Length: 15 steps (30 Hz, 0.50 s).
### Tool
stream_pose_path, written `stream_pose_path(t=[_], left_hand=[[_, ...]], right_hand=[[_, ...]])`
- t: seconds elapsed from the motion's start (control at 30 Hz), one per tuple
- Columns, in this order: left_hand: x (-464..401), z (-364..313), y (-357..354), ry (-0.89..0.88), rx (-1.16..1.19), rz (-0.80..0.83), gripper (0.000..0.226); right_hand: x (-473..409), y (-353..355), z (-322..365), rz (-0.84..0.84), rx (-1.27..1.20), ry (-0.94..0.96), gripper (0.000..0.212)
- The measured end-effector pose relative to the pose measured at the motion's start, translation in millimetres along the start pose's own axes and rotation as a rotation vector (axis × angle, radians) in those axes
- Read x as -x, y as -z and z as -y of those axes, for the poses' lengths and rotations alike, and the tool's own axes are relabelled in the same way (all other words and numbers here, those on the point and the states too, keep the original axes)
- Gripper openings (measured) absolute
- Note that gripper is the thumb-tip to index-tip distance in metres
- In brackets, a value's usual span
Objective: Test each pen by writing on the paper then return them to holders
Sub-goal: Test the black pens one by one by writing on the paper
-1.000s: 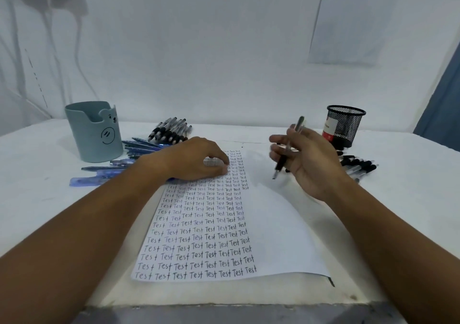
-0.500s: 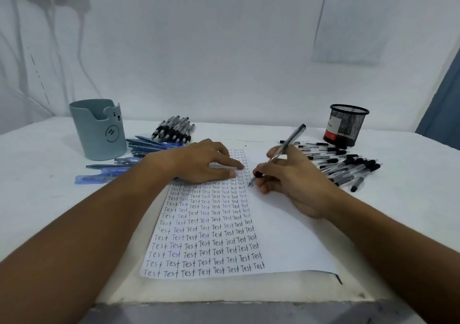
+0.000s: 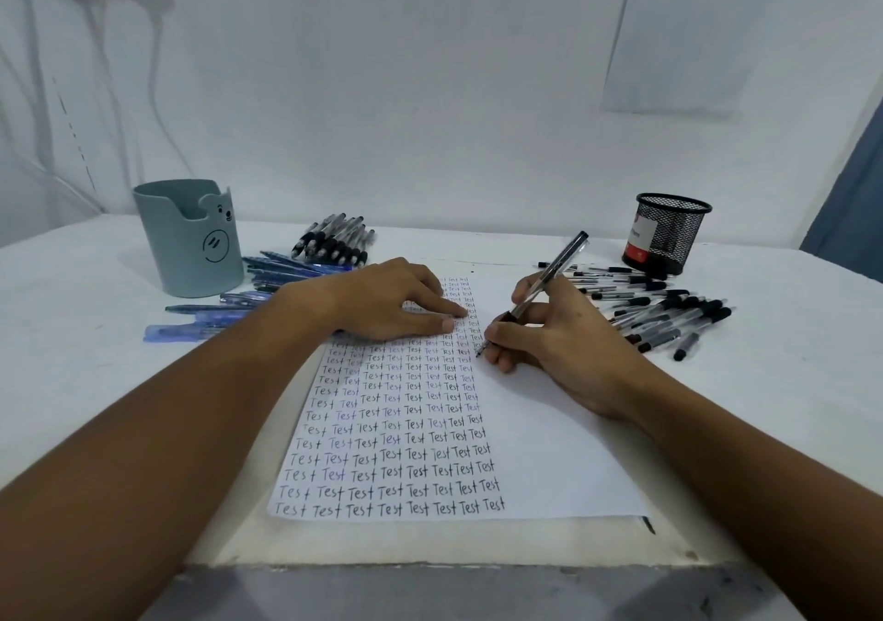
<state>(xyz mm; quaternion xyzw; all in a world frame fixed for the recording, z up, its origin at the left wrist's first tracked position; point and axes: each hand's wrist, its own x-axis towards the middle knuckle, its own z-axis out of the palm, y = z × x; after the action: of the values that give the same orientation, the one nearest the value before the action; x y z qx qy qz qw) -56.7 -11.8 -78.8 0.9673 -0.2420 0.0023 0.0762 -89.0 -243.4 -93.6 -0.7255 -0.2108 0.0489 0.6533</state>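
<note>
Covering the upper rows of writing, the left hand (image 3: 396,303) lies flat with straight fingers on the paper (image 3: 549,429), so the words beneath it cannot be read. Beside it on the paper's blank right half, the right hand (image 3: 549,334) pinches a clear pen (image 3: 540,286), tip touching the sheet at the edge of the written columns; its grip section is hidden by the fingers. Left of the paper stand a grey bear-faced holder (image 3: 191,243) and loose blue pens (image 3: 248,295), partly behind the left wrist. Right of the paper lie black-capped pens (image 3: 669,315) before a mesh holder (image 3: 666,233), its label unreadable.
</note>
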Motion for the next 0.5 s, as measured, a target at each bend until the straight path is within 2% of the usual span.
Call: stream_pose_path(t=[0.5], left_hand=[[0.3, 0.1, -0.3, -0.005, -0.005, -0.003, 0.045]], right_hand=[[-0.6, -2.2, -1.3, -0.002, 0.123, 0.022, 0.035]])
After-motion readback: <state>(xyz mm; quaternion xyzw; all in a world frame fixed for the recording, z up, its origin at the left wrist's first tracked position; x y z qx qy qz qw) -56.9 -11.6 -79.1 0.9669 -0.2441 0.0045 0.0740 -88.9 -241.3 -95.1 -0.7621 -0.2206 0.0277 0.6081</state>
